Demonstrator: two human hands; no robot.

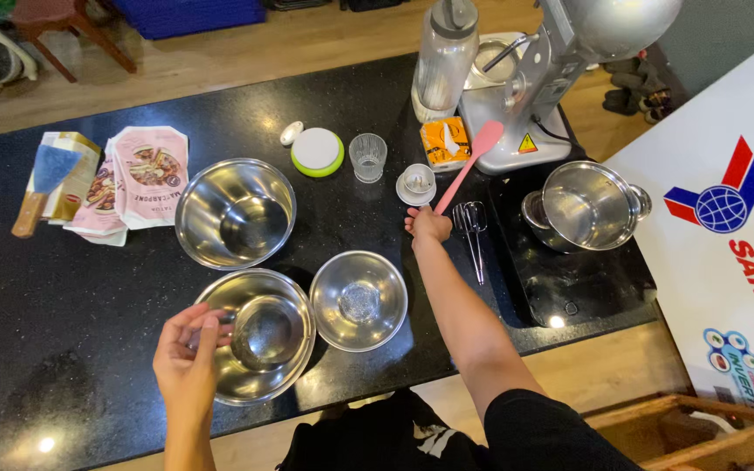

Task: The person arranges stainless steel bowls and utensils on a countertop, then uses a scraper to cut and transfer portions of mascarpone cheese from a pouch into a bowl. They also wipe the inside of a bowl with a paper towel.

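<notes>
My right hand (428, 225) reaches across the black counter (63, 288) and is closed on the lower end of a pink spatula (471, 161), which slants up toward the stand mixer (560, 70). A wire whisk (473, 231) lies just to the right of that hand. My left hand (189, 353) is at the left rim of the nearest steel bowl (294, 366), its fingers pinched on the handle of a small round metal sieve (263, 336) that rests inside the bowl.
A large steel bowl (236, 212) and a smaller one (359, 299) stand nearby. A glass (367, 157), a green-rimmed lid (317, 150), a small white cup (417, 183), an orange packet (444, 141) and a bottle (444, 61) lie further back. Pink packets (146, 174) are at left; a steel pot (588, 205) sits at right.
</notes>
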